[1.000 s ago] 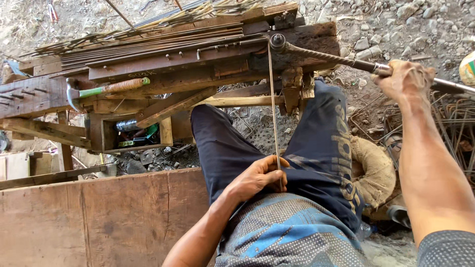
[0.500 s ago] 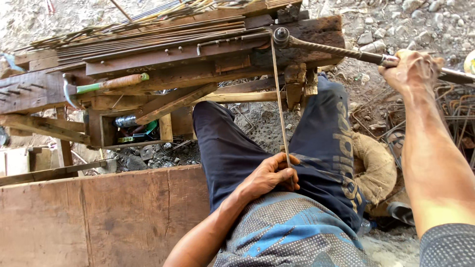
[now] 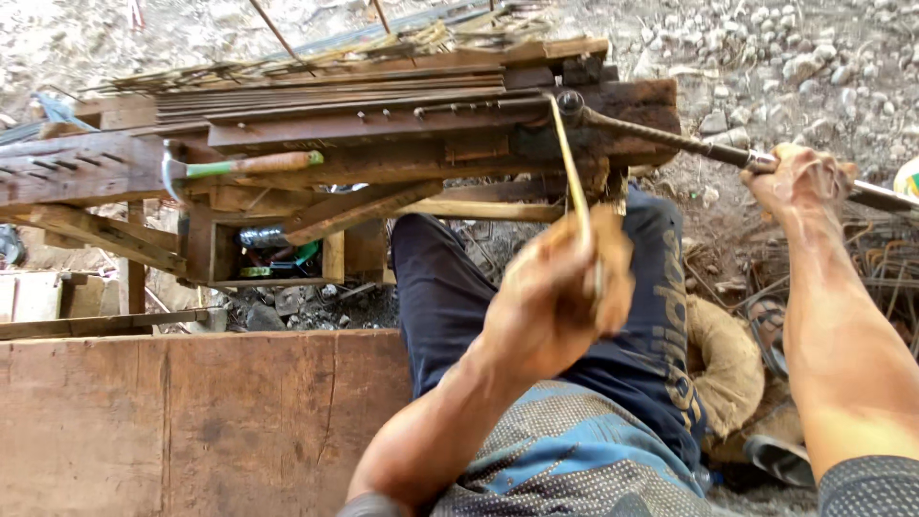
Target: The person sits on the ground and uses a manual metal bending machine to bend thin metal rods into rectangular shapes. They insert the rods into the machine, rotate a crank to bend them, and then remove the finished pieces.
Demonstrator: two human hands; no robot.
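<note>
Our left hand (image 3: pixel 560 302) is raised in front of our lap, blurred, its fingers clenched round the near end of a thin steel rod (image 3: pixel 571 182). The rod runs up and away from that hand to a round pin (image 3: pixel 571 101) on the far right of the wooden desk (image 3: pixel 383 124), where it meets the head of the bending lever (image 3: pixel 670 142). Our right hand (image 3: pixel 799 182) is out to the right, fingers wrapped tight on the lever's ribbed bar, well apart from the left hand.

On the desk top lies a bundle of straight rods (image 3: pixel 316 96), side by side and running left to right. A hammer (image 3: pixel 239 166) with a green and wooden handle hangs along the desk's front edge, left of the pin.

Under the desk, in an open wooden box (image 3: pixel 206 249), we see a clear plastic bottle (image 3: pixel 260 236) lying on its side above something green and black; what that is we cannot tell. A broad wooden board (image 3: pixel 191 421) stands to our left, beside our dark trousers (image 3: pixel 450 287). A tan sack (image 3: pixel 728 364) lies by our right leg, with tangled wire (image 3: pixel 881 278) beyond our right forearm. At the far right edge shows a bit of a yellow and white package (image 3: pixel 907 177), mostly cut off. Gravel (image 3: pixel 785 57) covers the ground.
</note>
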